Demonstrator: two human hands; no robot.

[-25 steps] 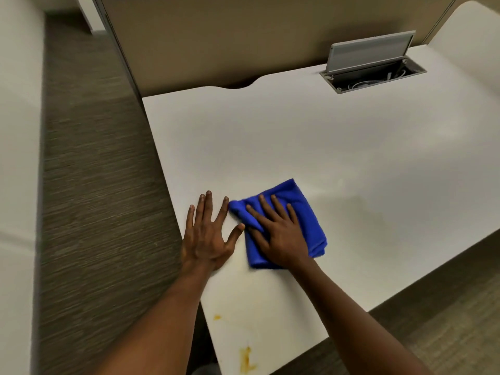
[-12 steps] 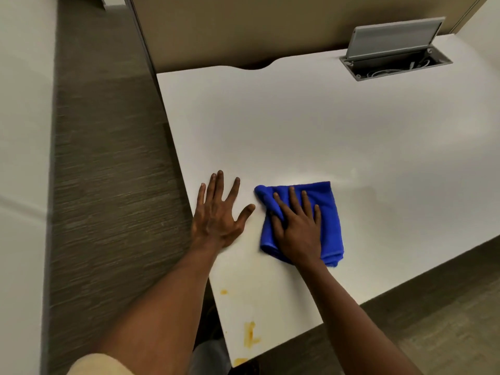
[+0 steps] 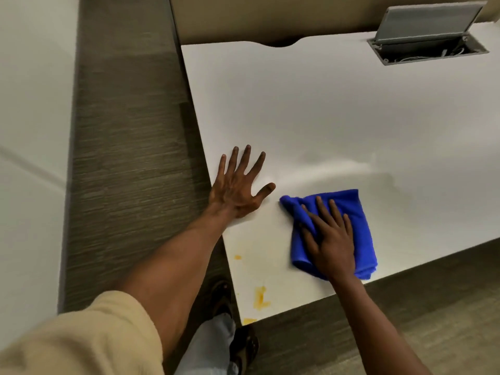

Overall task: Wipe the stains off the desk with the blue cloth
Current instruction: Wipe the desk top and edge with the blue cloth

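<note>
— Nearest the lens: beige short sleeve, pale jeans leg and dark sandals on grey-brown streaked carpet.

— And on the smooth white laminate desk?

— Orange-yellow stains smeared by the near left corner, well left of the cloth. Further in, right hand pressed flat, fingers straight, on the folded blue microfibre cloth near the front edge. Left hand splayed wide on bare desktop at the left edge, holding nothing.

— Beyond?

— Faint pale streak across the surface. At the far right, grey metal cable hatch, lid propped up, wires inside. Behind, tan partition panel.
</note>
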